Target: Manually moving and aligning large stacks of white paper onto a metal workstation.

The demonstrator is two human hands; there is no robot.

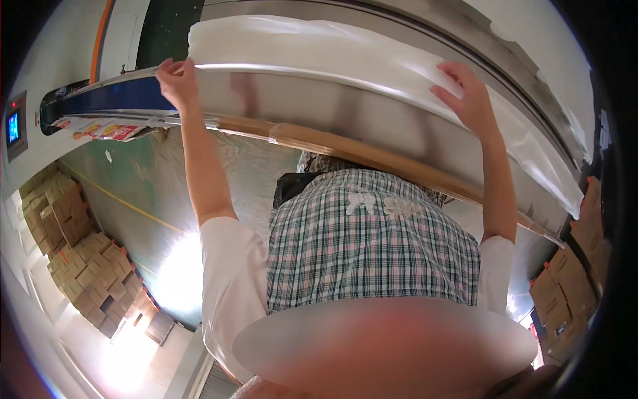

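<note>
A long white sheet, smooth and slightly shiny, lies across the grey metal bed of a machine; whether it is film or cloth I cannot tell. At the sheet's left end is my left hand, fingers bent and apart, its thumb side by the sheet's corner. My right hand hovers over or lightly touches the sheet farther right, thumb and fingers spread with nothing between them. Both arms reach forward, and shadows fall on the metal below the sheet.
A brown cardboard-like strip runs along the bed's near edge, just before my checked apron. To the left are a blue panel and a small lit screen. Cardboard boxes are stacked at left, more boxes at right.
</note>
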